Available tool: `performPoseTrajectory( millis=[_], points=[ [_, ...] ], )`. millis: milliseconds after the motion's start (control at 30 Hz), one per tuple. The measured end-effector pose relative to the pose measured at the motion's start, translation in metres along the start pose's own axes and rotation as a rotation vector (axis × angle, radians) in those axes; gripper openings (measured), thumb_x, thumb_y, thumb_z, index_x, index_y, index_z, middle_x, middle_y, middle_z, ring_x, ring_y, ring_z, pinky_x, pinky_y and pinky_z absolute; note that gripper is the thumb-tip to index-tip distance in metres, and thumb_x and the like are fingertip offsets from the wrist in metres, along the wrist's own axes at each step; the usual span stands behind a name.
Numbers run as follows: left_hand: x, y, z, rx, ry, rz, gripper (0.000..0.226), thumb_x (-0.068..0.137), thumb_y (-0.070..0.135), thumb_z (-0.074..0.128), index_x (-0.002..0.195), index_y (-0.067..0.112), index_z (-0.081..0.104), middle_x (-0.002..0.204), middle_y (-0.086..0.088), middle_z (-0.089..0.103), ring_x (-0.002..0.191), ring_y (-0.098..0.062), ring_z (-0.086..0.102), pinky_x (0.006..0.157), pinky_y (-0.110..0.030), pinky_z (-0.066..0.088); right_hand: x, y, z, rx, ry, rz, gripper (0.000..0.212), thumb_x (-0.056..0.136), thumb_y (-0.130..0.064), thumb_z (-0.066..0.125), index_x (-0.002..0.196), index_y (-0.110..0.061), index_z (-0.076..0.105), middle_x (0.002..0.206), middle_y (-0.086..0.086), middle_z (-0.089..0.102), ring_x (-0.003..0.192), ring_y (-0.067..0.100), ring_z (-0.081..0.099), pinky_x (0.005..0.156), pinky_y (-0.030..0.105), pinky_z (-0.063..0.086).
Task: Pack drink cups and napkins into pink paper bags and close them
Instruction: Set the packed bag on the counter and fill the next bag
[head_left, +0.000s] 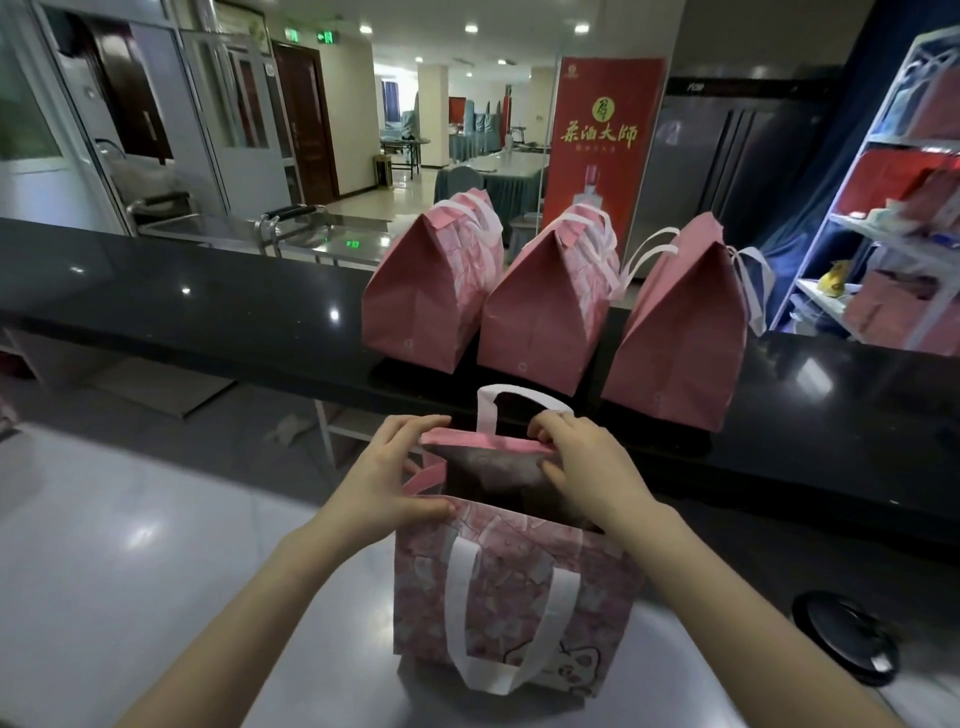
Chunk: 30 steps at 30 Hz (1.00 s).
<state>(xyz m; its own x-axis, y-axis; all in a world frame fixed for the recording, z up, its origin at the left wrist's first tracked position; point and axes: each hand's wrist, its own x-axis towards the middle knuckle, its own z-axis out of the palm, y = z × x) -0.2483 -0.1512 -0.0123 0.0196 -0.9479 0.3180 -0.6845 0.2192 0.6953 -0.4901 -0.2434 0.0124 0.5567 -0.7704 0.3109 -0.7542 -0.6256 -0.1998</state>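
Open bag stands upright at lower centre of the frame on the steel table, mouth facing up. Inside is dark, so I can't tell what's in it.

Your left hand grips the left end of the mouth: thumb on the near rim, fingers curled over the far rim. Your right hand pinches the far rim at the right end, fingers curled over the pink edge.

The far handle sticks up between your hands. The near handle hangs down the front of the bag.

Three closed bags sit in a row on the black counter just behind, at upper centre, tops folded shut, handles flopped to the right.

Black disc on the table at lower right, apart from the bag. Red banner behind the closed bags, shelf at the right edge.
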Motion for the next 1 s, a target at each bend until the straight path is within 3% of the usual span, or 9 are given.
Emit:
performPoseTrajectory(
  millis=[133, 333, 467, 567, 633, 767, 900, 1000],
  points=[
    [0.005, -0.001, 0.003, -0.030, -0.012, -0.030, 0.096, 0.059, 0.030, 0.091, 0.130, 0.062, 0.036, 0.124, 0.035, 0.038, 0.075, -0.006, 0.064, 0.068, -0.020, 0.057, 0.011, -0.005, 0.006, 0.069, -0.042, 0.020, 0.036, 0.092, -0.033, 0.059, 0.128, -0.032, 0.053, 0.115, -0.005, 0.061, 0.108, 0.018, 0.055, 0.077, 0.034, 0.049],
    [0.001, -0.006, 0.006, -0.128, -0.032, -0.046, 0.098, 0.060, 0.022, 0.090, 0.134, 0.058, 0.036, 0.130, 0.029, 0.042, 0.070, -0.018, 0.070, 0.064, -0.030, 0.060, 0.021, -0.009, 0.011, 0.159, -0.036, 0.119, 0.025, 0.098, -0.043, 0.043, 0.109, -0.034, 0.065, 0.104, -0.006, 0.069, 0.098, 0.023, 0.061, 0.074, 0.035, 0.049],
    [-0.003, -0.006, 0.008, -0.066, 0.028, -0.037, 0.094, 0.060, 0.027, 0.089, 0.131, 0.060, 0.037, 0.122, 0.027, 0.045, 0.068, -0.012, 0.064, 0.066, -0.023, 0.057, 0.020, -0.006, 0.005, 0.212, -0.114, 0.119, 0.023, 0.097, -0.043, 0.046, 0.107, -0.036, 0.066, 0.100, -0.005, 0.070, 0.097, 0.023, 0.062, 0.076, 0.033, 0.048],
    [-0.005, -0.006, 0.008, 0.067, 0.080, -0.009, 0.086, 0.057, 0.042, 0.087, 0.129, 0.054, 0.042, 0.108, 0.028, 0.047, 0.082, 0.000, 0.056, 0.069, -0.011, 0.050, 0.011, -0.010, -0.002, 0.240, -0.212, 0.055, 0.022, 0.095, -0.041, 0.049, 0.107, -0.036, 0.066, 0.102, -0.005, 0.070, 0.097, 0.020, 0.062, 0.083, 0.037, 0.051],
    [-0.005, -0.006, 0.008, 0.165, 0.101, -0.006, 0.072, 0.057, 0.049, 0.085, 0.120, 0.047, 0.051, 0.102, 0.028, 0.049, 0.094, 0.006, 0.053, 0.076, -0.007, 0.046, 0.002, -0.013, -0.007, 0.261, -0.223, 0.008, 0.022, 0.095, -0.038, 0.050, 0.106, -0.033, 0.068, 0.099, -0.007, 0.070, 0.095, 0.017, 0.062, 0.083, 0.038, 0.051],
    [-0.003, -0.004, 0.015, 0.351, 0.146, 0.032, 0.033, 0.062, 0.041, 0.086, 0.084, 0.031, 0.064, 0.084, 0.020, 0.051, 0.081, -0.004, 0.046, 0.065, -0.016, 0.039, -0.015, -0.011, -0.017, 0.247, -0.280, -0.036, 0.022, 0.092, -0.046, 0.054, 0.105, -0.034, 0.068, 0.093, -0.010, 0.068, 0.087, 0.010, 0.062, 0.079, 0.036, 0.053],
    [-0.006, -0.002, 0.016, 0.322, 0.147, 0.014, 0.031, 0.066, 0.030, 0.085, 0.069, 0.030, 0.054, 0.076, 0.015, 0.052, 0.075, -0.005, 0.045, 0.061, -0.020, 0.039, -0.033, 0.006, -0.028, 0.111, -0.360, -0.048, 0.046, 0.067, -0.071, 0.060, 0.099, -0.038, 0.062, 0.083, -0.016, 0.060, 0.080, 0.004, 0.055, 0.070, 0.029, 0.049],
    [-0.008, 0.001, 0.016, 0.247, 0.136, -0.037, 0.032, 0.066, 0.025, 0.085, 0.066, 0.028, 0.053, 0.071, 0.013, 0.056, 0.071, -0.007, 0.051, 0.060, -0.028, 0.045, -0.048, 0.026, -0.035, -0.008, -0.387, -0.048, 0.068, 0.054, -0.072, 0.059, 0.115, -0.043, 0.055, 0.093, -0.022, 0.054, 0.089, 0.005, 0.048, 0.076, 0.026, 0.044]
  ],
)
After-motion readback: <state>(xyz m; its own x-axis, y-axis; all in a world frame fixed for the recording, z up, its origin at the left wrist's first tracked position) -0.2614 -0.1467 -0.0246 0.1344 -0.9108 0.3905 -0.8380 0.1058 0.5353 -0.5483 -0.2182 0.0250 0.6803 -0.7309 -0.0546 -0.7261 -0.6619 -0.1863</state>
